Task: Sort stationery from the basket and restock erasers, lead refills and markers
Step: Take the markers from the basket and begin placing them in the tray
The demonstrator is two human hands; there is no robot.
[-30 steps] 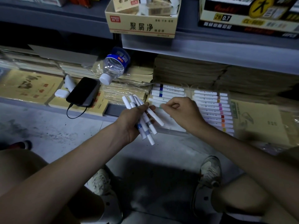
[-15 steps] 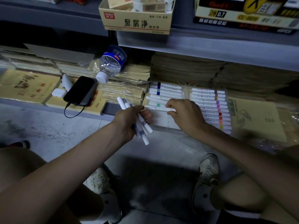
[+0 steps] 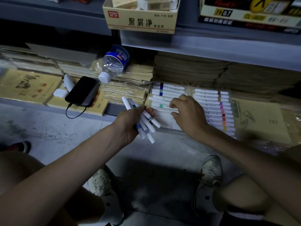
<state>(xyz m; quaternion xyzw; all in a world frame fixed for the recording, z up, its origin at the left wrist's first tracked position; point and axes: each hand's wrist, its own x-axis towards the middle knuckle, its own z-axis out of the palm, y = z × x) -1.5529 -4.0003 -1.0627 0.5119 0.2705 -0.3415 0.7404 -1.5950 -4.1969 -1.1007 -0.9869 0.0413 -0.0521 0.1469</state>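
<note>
- A bundle of markers [image 3: 150, 122] is being gripped in the left hand [image 3: 130, 121], with the fingers curled round the middle of the bundle. It is being held above the floor [image 3: 48, 132], just in front of the bottom shelf [image 3: 40, 106].
- The bundle is being held fanned out. Its long axes are running diagonally, the upper ends pointing up-left toward the shelf and the lower ends pointing down-right.
- A single marker [image 3: 160, 109] is being pinched near its right end between the curled fingers and thumb of the right hand [image 3: 187, 116]. It is lying in a clear tray [image 3: 162, 120] on the shelf.
- This marker is being kept left to right, parallel to the shelf edge and to the markers lined up behind it in the tray.
- A row of colour-banded markers [image 3: 213, 108] is being displayed just to the right, lying the same way.
- Packs of paper, a phone [image 3: 81, 91] on a cable and a tipped water bottle [image 3: 112, 64] are being carried by the same shelf.
- A cardboard box [image 3: 140, 22] is being kept on the shelf above, and the scene is being lit dimly.
</note>
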